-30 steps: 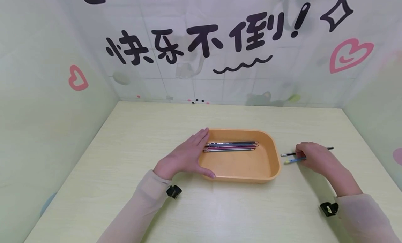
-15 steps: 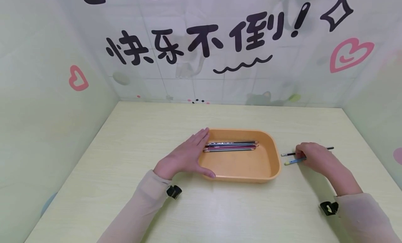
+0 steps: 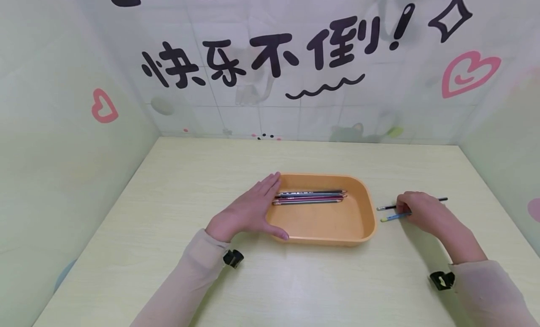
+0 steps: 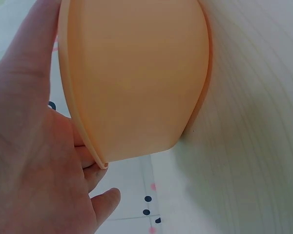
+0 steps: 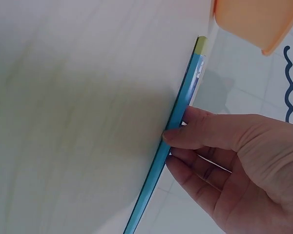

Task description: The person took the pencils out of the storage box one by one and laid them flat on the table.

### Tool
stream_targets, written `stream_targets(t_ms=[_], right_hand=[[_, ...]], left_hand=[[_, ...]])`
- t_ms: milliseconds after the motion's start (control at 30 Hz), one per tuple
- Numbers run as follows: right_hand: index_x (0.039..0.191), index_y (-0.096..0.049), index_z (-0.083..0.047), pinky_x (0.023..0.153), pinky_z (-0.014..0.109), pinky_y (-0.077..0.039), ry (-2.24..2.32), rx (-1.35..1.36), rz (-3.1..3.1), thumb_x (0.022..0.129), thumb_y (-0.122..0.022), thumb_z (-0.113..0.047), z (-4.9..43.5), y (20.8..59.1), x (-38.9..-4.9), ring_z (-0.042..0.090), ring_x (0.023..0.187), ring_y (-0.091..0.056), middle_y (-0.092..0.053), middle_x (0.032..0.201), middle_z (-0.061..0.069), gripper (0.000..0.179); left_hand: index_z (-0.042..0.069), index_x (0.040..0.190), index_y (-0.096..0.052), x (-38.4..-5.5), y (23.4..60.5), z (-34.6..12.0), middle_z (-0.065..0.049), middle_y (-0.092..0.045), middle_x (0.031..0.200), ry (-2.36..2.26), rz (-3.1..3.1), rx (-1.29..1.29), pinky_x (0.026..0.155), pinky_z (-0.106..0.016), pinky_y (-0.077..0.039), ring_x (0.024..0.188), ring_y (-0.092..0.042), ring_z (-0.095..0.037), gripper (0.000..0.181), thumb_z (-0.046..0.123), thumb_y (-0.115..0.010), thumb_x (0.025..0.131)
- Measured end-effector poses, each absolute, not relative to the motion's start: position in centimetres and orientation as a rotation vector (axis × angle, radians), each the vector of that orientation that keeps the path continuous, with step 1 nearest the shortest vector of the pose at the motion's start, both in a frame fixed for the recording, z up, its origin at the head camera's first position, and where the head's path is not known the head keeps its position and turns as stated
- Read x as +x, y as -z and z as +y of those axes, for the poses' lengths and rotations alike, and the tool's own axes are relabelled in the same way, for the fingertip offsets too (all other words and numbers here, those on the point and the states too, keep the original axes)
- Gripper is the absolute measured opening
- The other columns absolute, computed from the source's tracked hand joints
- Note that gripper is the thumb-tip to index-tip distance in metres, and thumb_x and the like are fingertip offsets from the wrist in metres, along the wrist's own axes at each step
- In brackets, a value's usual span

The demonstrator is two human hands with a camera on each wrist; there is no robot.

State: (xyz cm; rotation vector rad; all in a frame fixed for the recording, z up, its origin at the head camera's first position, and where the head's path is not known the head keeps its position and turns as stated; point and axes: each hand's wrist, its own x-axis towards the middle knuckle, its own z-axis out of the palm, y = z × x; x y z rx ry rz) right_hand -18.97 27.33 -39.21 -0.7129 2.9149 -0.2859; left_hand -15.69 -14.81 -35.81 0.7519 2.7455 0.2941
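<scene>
An orange tray [image 3: 320, 241] stands on the table with several pencils [image 3: 310, 197] lying side by side in it. My left hand [image 3: 249, 209] rests across its left end, thumb on the near rim and the other fingers fairly straight toward the far rim; the left wrist view shows the tray's outer wall [image 4: 136, 83] beside that hand. To the right of the tray my right hand [image 3: 426, 213] pinches a blue pencil [image 5: 183, 97] with a yellow end between thumb and fingers. A black pencil [image 3: 386, 208] lies just behind it, partly hidden by the hand.
The pale wooden table [image 3: 202, 177] meets a printed cloth backdrop [image 3: 261, 116] at its far edge. Cloth walls rise on the left [image 3: 63, 153] and right [image 3: 519, 153]. Each wrist carries a small black device, one on the left [image 3: 233, 258] and one on the right [image 3: 442, 280].
</scene>
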Motion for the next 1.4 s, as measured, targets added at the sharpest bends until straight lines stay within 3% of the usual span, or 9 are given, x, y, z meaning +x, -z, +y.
stream_targets(t_ms=[767, 1400], right_hand=[[0.082, -0.064, -0.008, 0.065, 0.031, -0.050, 0.399, -0.671, 2.908, 0.080, -0.073, 0.003, 26.1, 37.1, -18.8, 0.015, 0.073, -0.053, -0.061, 0.078, -0.001, 0.015], [0.085, -0.066, -0.010, 0.072, 0.040, -0.058, 0.427, -0.759, 2.939, 0.081, -0.072, 0.000, 23.7, 34.6, -17.7, 0.019, 0.081, -0.063, -0.064, 0.083, -0.002, 0.013]], left_hand=[[0.003, 0.160, -0.004, -15.7, 35.8, -14.8, -0.009, 0.006, 0.170, -0.281, 2.739, 0.734, 0.130, -0.037, -0.008, 0.158, 0.003, -0.024, 0.137, 0.076, -0.073, 0.068], [0.003, 0.160, -0.004, -15.7, 35.7, -14.8, -0.008, 0.006, 0.170, -0.287, 2.734, 0.733, 0.130, -0.037, -0.008, 0.158, 0.003, -0.023, 0.136, 0.076, -0.073, 0.068]])
